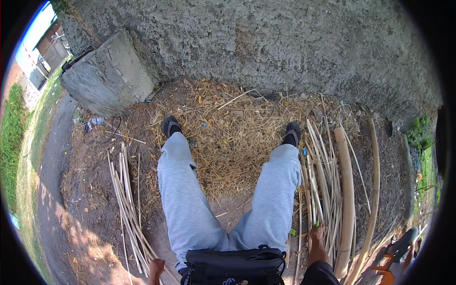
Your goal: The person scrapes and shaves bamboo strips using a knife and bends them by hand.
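Seen from above: two legs in light grey trousers (190, 199), stretched out toward a rough grey wall (285, 42), with two dark shoes, one (169, 124) left and one (291, 133) right. Right of the trousers, right hand (317, 233) down on a pile of thin pale bamboo strips (323, 190), fingers curled around a few; how tight, cannot tell. Further right of the trousers, two thick bamboo poles, one straight (346, 190), one thinner and bent (375, 190). Left of the trousers, left hand (156, 267) low by a second bunch of strips (128, 204), touching its near end; fingers too hidden to tell. One black bag (232, 266) on the lap. Dry straw (228, 128) between the legs. One big grey stone block (109, 76) against the wall, left of the trousers.
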